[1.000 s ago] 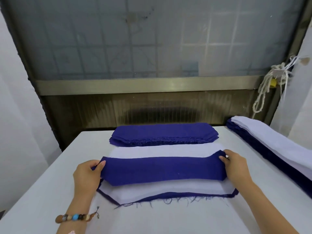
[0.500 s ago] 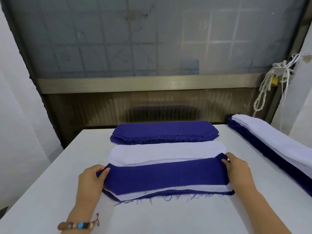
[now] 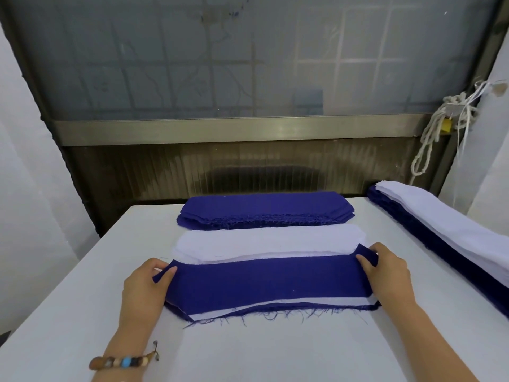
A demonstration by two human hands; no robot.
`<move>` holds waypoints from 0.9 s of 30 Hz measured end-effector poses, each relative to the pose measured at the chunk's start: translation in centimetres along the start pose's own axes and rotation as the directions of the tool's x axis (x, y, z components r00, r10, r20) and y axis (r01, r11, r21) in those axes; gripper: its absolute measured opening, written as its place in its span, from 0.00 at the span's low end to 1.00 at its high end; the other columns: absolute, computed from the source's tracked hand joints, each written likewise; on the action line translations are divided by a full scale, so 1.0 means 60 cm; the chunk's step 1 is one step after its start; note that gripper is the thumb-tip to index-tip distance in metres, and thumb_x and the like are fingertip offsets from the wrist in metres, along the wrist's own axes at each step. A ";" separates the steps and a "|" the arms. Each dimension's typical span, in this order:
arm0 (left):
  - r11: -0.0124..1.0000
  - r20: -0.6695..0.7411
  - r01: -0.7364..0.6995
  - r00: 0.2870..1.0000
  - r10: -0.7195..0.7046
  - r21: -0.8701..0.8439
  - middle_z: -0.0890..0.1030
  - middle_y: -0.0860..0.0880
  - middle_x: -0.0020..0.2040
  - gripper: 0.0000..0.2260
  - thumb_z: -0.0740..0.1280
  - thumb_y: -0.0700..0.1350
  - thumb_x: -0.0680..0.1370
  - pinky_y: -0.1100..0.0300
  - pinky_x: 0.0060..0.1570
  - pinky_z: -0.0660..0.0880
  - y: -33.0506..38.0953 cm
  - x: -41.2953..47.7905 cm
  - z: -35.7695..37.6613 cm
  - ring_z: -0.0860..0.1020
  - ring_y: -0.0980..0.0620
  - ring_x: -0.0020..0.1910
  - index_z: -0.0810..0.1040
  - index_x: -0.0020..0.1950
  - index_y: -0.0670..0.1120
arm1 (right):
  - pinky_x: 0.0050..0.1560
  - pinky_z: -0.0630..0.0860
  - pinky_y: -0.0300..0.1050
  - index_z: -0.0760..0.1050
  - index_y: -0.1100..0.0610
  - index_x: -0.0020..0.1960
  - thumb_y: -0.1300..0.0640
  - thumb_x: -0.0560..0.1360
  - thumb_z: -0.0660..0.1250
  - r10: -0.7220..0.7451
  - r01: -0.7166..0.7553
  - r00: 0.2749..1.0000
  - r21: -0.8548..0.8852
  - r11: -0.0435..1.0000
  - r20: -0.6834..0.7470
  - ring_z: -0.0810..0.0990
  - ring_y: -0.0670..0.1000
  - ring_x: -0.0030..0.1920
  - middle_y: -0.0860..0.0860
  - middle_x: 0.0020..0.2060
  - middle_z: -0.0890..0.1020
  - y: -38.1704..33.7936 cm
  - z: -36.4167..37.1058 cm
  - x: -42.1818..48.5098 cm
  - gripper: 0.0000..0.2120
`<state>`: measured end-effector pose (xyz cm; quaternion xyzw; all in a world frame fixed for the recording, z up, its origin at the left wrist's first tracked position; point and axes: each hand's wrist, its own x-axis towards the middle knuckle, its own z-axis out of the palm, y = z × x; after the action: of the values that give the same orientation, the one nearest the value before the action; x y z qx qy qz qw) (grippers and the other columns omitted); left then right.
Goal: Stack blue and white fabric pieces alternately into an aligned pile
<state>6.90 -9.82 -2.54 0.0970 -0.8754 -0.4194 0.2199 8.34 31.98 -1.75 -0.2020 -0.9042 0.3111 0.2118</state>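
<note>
So that its edges can be matched to the pile [image 3: 275, 308] beneath, the left hand [image 3: 146, 288] and right hand [image 3: 389, 271] each pinch one end of the blue piece [image 3: 264, 279], stretched flat atop it on the table [image 3: 82, 299].

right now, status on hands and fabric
Left hand, right hand pinch blue piece ends. Piece over near pile, not yet aligned. Nothing blocking.

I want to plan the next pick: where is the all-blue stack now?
In the head view, the all-blue stack lies mid-table at the far edge, directly behind the white pieces and left of the long blue-and-white pile.
</note>
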 end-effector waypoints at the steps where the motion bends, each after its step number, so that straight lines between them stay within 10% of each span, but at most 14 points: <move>1: 1.000 -0.003 0.001 1.000 -0.001 -0.003 0.81 0.51 0.41 0.03 0.69 0.44 0.77 0.60 0.37 0.71 0.001 0.000 -0.001 0.78 0.52 0.42 0.78 0.44 0.47 | 0.38 0.68 0.45 0.73 0.58 0.51 0.54 0.78 0.66 0.004 -0.004 1.000 0.004 1.000 -0.003 0.73 0.54 0.37 0.52 0.38 0.77 0.001 0.000 0.001 0.08; 27: 0.996 0.035 -0.006 0.999 0.003 0.093 0.80 0.51 0.36 0.05 0.71 0.40 0.75 0.59 0.34 0.69 0.004 -0.006 -0.005 0.77 0.53 0.37 0.77 0.42 0.48 | 0.33 0.68 0.45 0.69 0.59 0.44 0.61 0.73 0.65 0.170 -0.172 0.985 0.056 0.983 0.036 0.73 0.54 0.37 0.55 0.37 0.76 0.006 -0.011 0.005 0.04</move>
<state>7.35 -9.73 -2.29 0.0980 -0.8979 -0.3793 0.2008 8.49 32.71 -1.45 -0.2679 -0.8771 0.3576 0.1762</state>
